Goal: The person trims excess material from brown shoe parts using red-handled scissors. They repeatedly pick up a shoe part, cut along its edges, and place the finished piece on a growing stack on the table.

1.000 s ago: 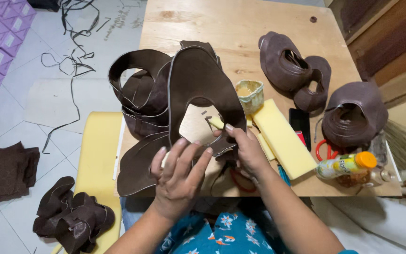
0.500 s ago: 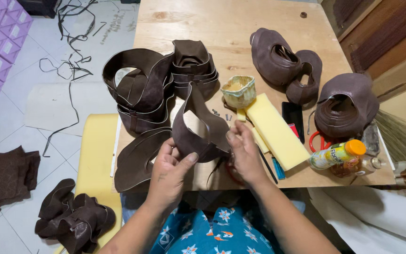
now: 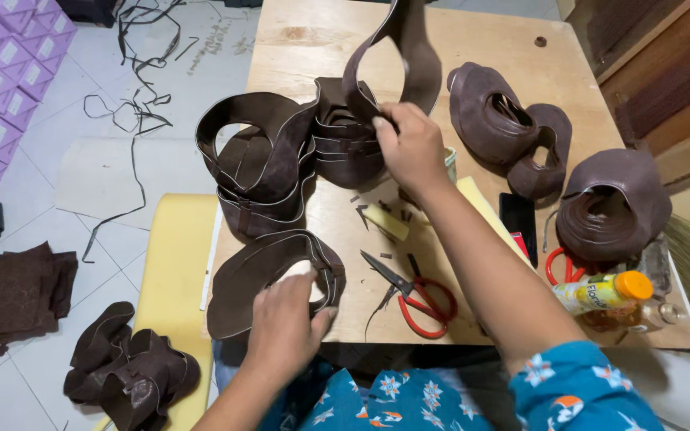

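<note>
My right hand [image 3: 410, 145] is raised over the middle of the wooden table [image 3: 473, 48] and grips a curved dark brown leather piece [image 3: 399, 49] that stands up above a stack of the same pieces [image 3: 346, 140]. My left hand [image 3: 285, 318] rests at the table's near left edge, fingers closed on the rim of a flat brown leather piece [image 3: 259, 271] and a small pale thing under it. Another brown stack [image 3: 255, 160] lies just left of the raised piece.
Red-handled scissors [image 3: 415, 297] lie near the front edge. More brown leather shapes [image 3: 495, 112] [image 3: 610, 209] sit on the right, with a yellow bottle [image 3: 604, 292], a black phone [image 3: 518, 225] and a yellow foam block [image 3: 490, 214]. A yellow cushion [image 3: 176, 263] and leather scraps [image 3: 129, 373] are at the left.
Both hands were together on one leather piece at the front edge. My right hand has since lifted it away to the far stack; my left hand moved down-left onto the flat piece. Scissors are uncovered.
</note>
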